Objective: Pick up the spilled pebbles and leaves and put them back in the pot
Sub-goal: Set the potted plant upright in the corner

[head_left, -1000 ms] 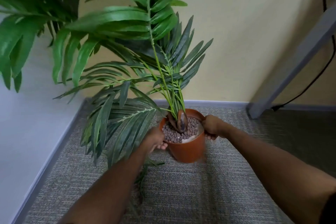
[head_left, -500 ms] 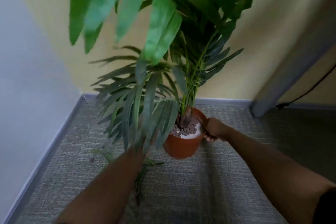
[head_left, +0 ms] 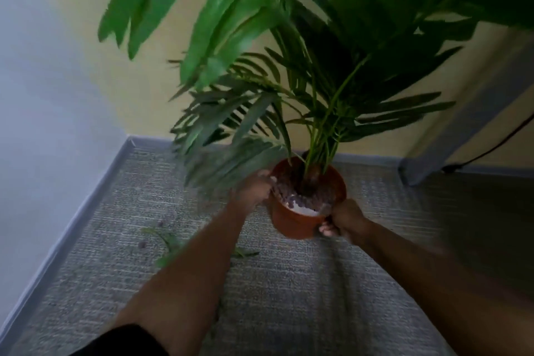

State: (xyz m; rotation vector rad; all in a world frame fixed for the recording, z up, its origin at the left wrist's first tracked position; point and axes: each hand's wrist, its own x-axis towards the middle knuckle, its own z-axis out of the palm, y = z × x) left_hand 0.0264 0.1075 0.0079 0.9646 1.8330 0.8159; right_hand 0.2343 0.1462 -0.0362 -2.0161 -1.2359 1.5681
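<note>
The pot (head_left: 297, 221) has swung more upright than half a second ago, and the left hand (head_left: 254, 189), then lost behind fronds, now shows gripping the far-left rim. The right hand (head_left: 342, 218) stays clamped on the near-right rim. Pebbles (head_left: 300, 199) fill the pot; a couple of spilled pebbles (head_left: 141, 245) and a fallen leaf (head_left: 167, 241) lie on the carpet (head_left: 289, 298) to the left, between pot and baseboard (head_left: 72, 220). Open carpet in front. Blur smears everything; the left fingers probably curl inside the rim
</note>
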